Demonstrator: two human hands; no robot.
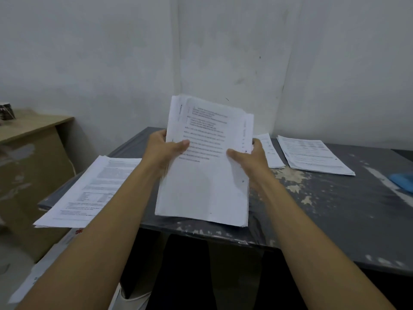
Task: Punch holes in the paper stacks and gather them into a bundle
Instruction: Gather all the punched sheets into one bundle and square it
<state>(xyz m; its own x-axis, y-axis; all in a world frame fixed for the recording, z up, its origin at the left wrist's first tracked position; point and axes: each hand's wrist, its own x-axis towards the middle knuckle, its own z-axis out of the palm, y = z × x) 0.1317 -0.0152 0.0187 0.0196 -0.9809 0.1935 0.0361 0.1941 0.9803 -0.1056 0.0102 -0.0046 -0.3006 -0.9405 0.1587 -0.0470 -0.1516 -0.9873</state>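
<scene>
I hold a thick stack of printed paper point(205, 175) upright over the middle of the dark grey table point(335, 209), its bottom edge on or just above the tabletop. My left hand point(164, 148) grips its left edge, thumb across the front page. My right hand point(248, 156) grips the right edge, thumb on the front. Small punched holes show along the stack's right margin. The sheets are fanned unevenly at the top. Another paper stack point(89, 191) lies flat at the table's left edge. Two more stacks lie at the back right, a narrow one point(271, 153) and a wider one point(312, 157).
A blue object point(402, 181) lies at the table's right edge, partly cut off by the frame. A cardboard box point(29, 171) with a dark cup point(6, 111) on it stands at the left. White walls close the back corner.
</scene>
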